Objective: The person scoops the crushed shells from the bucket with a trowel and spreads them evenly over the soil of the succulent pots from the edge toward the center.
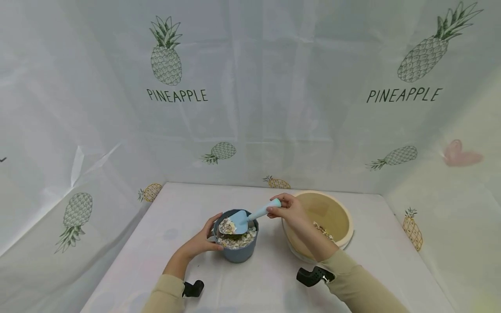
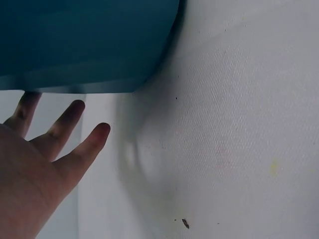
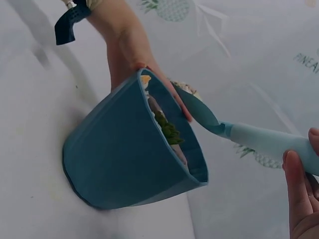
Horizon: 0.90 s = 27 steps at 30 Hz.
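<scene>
A blue-grey flowerpot [image 1: 238, 255] stands on the table, filled with pale pebbles [image 1: 244, 241] around a green succulent [image 3: 168, 132]. My left hand [image 1: 200, 243] holds the pot at its left side, thumb toward the front and fingers round the back. In the left wrist view, other fingers [image 2: 82, 152] spread out beside the pot's wall. With thumb and fingers, my right hand [image 1: 291, 211] grips the end of a light blue hand trowel [image 1: 263, 212]. Its blade is over the pot's opening, bearing a small heap of pebbles [image 1: 227, 226] at the tip.
A large cream tub [image 1: 347, 217] stands to the right, partly behind my right forearm, with some pebbles [image 1: 323, 231] inside. The white table [image 1: 258, 287] meets a pineapple-printed curtain [image 1: 274, 117] at the back and sides. Small dark specks lie near the pot.
</scene>
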{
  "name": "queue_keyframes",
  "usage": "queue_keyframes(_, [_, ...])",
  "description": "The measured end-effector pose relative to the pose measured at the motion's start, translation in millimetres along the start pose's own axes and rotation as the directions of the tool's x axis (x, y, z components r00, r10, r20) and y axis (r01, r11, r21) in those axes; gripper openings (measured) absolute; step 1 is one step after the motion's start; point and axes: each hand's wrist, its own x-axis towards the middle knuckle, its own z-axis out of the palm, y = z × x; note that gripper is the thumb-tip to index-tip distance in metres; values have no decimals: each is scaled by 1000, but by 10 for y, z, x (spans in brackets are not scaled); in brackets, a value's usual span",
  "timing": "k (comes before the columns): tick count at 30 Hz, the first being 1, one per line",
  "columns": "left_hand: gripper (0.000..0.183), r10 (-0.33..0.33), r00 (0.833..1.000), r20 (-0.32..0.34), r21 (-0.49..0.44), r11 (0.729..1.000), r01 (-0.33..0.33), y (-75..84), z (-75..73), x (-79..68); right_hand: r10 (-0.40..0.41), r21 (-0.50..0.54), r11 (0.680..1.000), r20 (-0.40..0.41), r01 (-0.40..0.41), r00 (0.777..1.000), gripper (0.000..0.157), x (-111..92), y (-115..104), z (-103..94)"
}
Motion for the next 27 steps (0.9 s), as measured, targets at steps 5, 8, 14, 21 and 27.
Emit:
queue_keyframes(5, [108, -15, 999, -44, -11, 1000, 15, 38, 77, -32, -13, -13, 1000, 33, 13, 999, 30, 23, -27, 54])
queue_keyframes(8, [109, -16, 998, -62, -22, 1000, 14, 43, 123, -50, -13, -30, 999, 40, 14, 999, 27, 27, -42, 81])
queue_keyframes(14, [108, -36, 992, -123, -43, 999, 31, 84, 240, -90, -8, -66, 998, 46, 12, 999, 25, 28, -68, 119])
queue_keyframes(21, [107, -67, 972, -224, -36, 998, 60, 108, 359, -121, -29, -97, 995, 86, 37, 996, 25, 39, -91, 145])
queue_keyframes(27, [108, -68, 961, -270, 2, 997, 71, 89, 402, -144, -25, -120, 992, 122, 40, 992, 24, 37, -110, 155])
